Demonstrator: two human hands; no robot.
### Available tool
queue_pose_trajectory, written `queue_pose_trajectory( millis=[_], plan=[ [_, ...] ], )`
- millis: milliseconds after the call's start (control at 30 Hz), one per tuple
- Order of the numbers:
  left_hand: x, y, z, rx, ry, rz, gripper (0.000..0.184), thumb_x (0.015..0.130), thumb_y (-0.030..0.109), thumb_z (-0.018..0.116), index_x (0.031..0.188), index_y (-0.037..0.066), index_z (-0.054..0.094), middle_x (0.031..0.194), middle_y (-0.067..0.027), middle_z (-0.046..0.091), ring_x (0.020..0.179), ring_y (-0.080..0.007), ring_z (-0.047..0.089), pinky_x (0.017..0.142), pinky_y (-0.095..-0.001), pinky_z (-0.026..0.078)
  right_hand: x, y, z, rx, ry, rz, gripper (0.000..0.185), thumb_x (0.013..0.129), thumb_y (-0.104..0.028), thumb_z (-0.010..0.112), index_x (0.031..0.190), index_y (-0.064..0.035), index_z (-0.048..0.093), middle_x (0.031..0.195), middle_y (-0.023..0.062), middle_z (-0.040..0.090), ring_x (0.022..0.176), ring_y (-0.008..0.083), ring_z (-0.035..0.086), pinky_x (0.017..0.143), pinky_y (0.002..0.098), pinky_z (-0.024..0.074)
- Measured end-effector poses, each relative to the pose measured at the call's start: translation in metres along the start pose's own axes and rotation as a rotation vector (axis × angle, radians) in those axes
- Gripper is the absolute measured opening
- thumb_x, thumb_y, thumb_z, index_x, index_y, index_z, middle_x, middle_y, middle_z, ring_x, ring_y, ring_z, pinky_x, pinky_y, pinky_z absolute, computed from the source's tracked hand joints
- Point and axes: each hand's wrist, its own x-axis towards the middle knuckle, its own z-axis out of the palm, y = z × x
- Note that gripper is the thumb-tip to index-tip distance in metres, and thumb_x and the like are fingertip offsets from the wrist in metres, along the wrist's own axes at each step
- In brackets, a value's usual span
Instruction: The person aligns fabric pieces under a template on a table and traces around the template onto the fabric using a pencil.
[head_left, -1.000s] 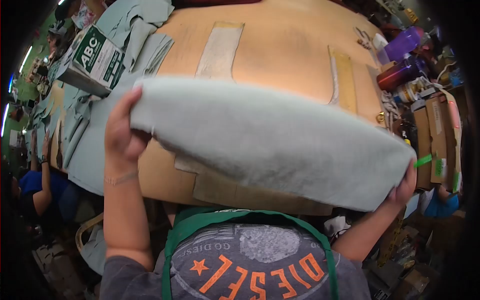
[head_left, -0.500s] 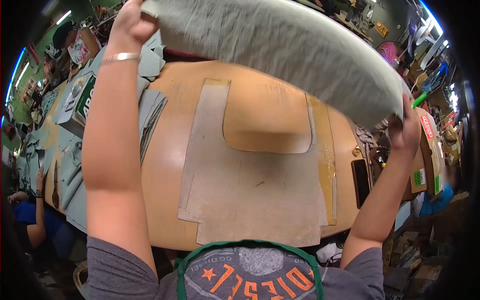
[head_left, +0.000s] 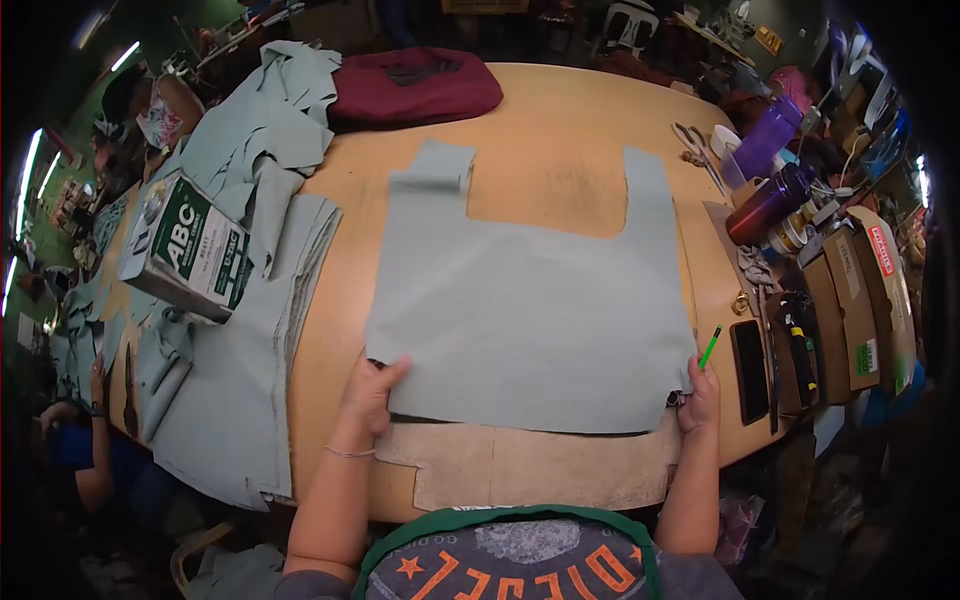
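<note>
Grey sheet [head_left: 530,310] lowered over panel [head_left: 540,470] (tab [head_left: 430,182] curled); left fingers [head_left: 393,372], right fingers [head_left: 703,380] pinching edges.

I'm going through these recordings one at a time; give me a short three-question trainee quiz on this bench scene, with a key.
1. Which item sticks up from the person's right hand?
a) scissors
b) green pencil-like stick
c) phone

2. True or false: a beige board shows beyond the near edge of the gray-green sheet.

3. Fill in, from the wearer's side: of the sheet's two far arms, the ____ one is curled over.

Key: 1. b. 2. True; the board reaches nearer the wearer than the sheet does. 3. left.
</note>
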Motion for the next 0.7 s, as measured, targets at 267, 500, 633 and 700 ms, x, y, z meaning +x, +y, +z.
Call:
queue_pose_trajectory(
  millis=[267, 500, 633, 700],
  plan=[
    [-0.05, -0.008, 0.007, 0.217, 0.119, -0.087, 0.056, 0.07, -0.004, 0.06, 0.12, -0.002, 0.036, 0.112, -0.0135, 0.051, 0.103, -0.0207, 0.05, 0.089, -0.0325, 0.04, -0.025, 0.008, -0.007, -0.401, -0.022, -0.22, 0.044, 0.071, 0.006, 0.058, 0.112, 0.0057, 0.042, 0.098, 0.0117, 0.057, 0.088, 0.0168, 0.056, 0.079, 0.027, 0.0441],
    [-0.111, -0.02, -0.022, 0.276, 0.243, -0.057, 0.062, 0.07, -0.003, 0.062, 0.122, 0.0, 0.03, 0.109, -0.0143, 0.048, 0.097, -0.021, 0.051, 0.086, -0.034, 0.043, -0.076, 0.016, -0.03, -0.745, -0.031, -0.212, 0.052, 0.066, 0.0, 0.064, 0.114, 0.0054, 0.042, 0.099, 0.0159, 0.057, 0.092, 0.0198, 0.056, 0.08, 0.0293, 0.0442],
    [-0.121, -0.012, -0.041, 0.788, 0.422, 0.027, 0.066, 0.072, 0.004, 0.064, 0.126, -0.001, 0.028, 0.105, -0.0169, 0.048, 0.094, -0.0248, 0.051, 0.08, -0.0342, 0.043, -0.072, 0.011, -0.042, -0.986, 0.111, -0.258, 0.042, 0.067, -0.011, 0.067, 0.102, 0.004, 0.05, 0.094, 0.02, 0.057, 0.088, 0.0302, 0.057, 0.078, 0.0341, 0.0443],
    [-0.122, -0.004, -0.032, 1.154, 0.51, 0.369, 0.069, 0.072, 0.007, 0.065, 0.129, 0.0, 0.025, 0.104, -0.0188, 0.047, 0.094, -0.0273, 0.05, 0.08, -0.0348, 0.042, -0.073, -0.013, -0.025, -1.159, 0.273, -0.123, 0.037, 0.069, -0.016, 0.067, 0.096, 0.0041, 0.052, 0.089, 0.0215, 0.056, 0.085, 0.034, 0.056, 0.075, 0.0361, 0.0442]
  ],
)
